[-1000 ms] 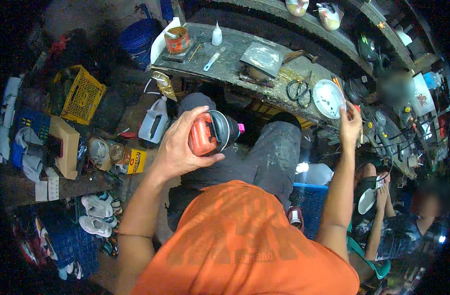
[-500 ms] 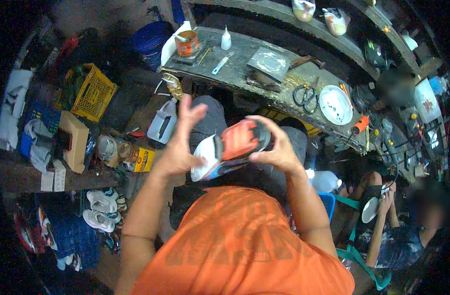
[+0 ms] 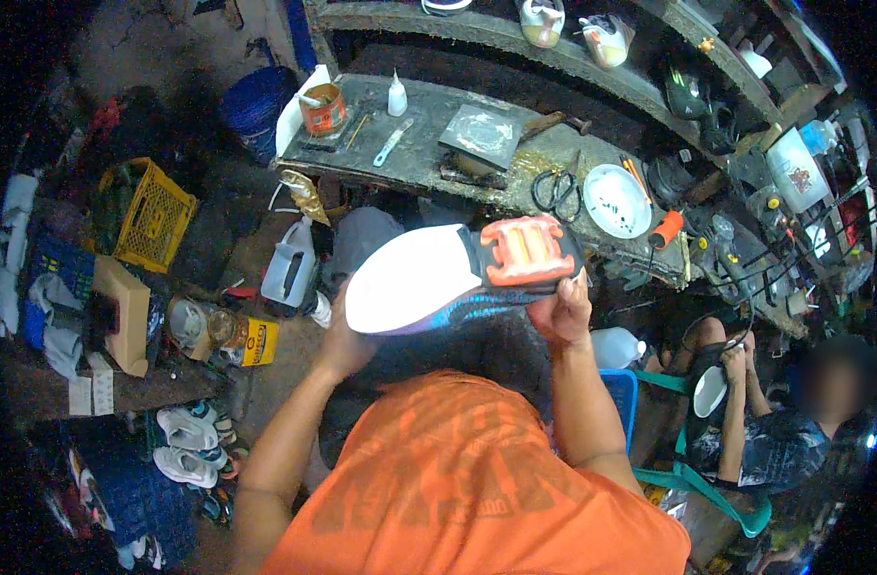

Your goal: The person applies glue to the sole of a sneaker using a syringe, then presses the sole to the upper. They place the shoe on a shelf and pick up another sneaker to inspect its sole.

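Observation:
A shoe is held up before me with its underside turned up. Its front sole is plain white, its heel part is orange and black, and the upper shows blue and purple along the near side. My right hand grips the heel end from below. At the toe end, my left hand is wrapped against the shoe's edge, its fingers partly hidden beneath. Beyond the shoe is a low workbench with a flat block, scissors and a white bowl.
An orange can, a white bottle and a brush occupy the bench's left part. Several shoes sit on shelves behind. A yellow crate stands left. At right, another person sits holding a white sole.
The shoe has turned so its white front sole faces up, and it has come closer to view. My left hand, earlier spread at the toe, now holds that end. The view has shifted slightly.

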`<state>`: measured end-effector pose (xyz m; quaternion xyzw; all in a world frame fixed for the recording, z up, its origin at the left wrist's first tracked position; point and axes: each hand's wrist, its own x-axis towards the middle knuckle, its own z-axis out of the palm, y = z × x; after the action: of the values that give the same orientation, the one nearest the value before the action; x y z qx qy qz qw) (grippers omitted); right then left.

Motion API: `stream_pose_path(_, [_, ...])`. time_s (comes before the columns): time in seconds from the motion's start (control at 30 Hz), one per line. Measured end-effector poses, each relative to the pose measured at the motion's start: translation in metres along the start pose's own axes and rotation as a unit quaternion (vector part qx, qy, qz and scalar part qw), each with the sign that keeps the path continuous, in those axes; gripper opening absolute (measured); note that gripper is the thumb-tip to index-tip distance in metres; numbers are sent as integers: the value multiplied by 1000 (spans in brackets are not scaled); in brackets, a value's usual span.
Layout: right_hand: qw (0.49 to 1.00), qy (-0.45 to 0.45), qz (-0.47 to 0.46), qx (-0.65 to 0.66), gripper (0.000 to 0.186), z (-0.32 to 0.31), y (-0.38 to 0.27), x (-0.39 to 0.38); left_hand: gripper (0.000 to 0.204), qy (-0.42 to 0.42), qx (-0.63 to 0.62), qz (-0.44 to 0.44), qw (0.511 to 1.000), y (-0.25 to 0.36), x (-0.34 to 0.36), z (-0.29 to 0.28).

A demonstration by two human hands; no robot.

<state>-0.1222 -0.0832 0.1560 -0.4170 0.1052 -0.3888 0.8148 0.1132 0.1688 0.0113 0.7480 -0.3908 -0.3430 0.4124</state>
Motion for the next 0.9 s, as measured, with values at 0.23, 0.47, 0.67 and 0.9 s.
stream_pose_path(0.23, [988, 79, 75, 109, 67, 38, 34, -6, 107, 115, -381, 206, 894, 149, -3, 7])
stream_pose_path(0.47, [992, -5, 116, 50, 65, 74, 40, -12, 81, 239, -454, 175, 840, 164, 5, -9])
stream_pose_path(0.67, [997, -42, 47, -36, 100, 70, 54, -17, 59, 201, -533, 217, 792, 129, -14, -18])
stream_pose_path(0.9, [975, -140, -40, -166, 110, 75, 56, -24, 65, 258, -470, 254, 805, 110, -29, -35])
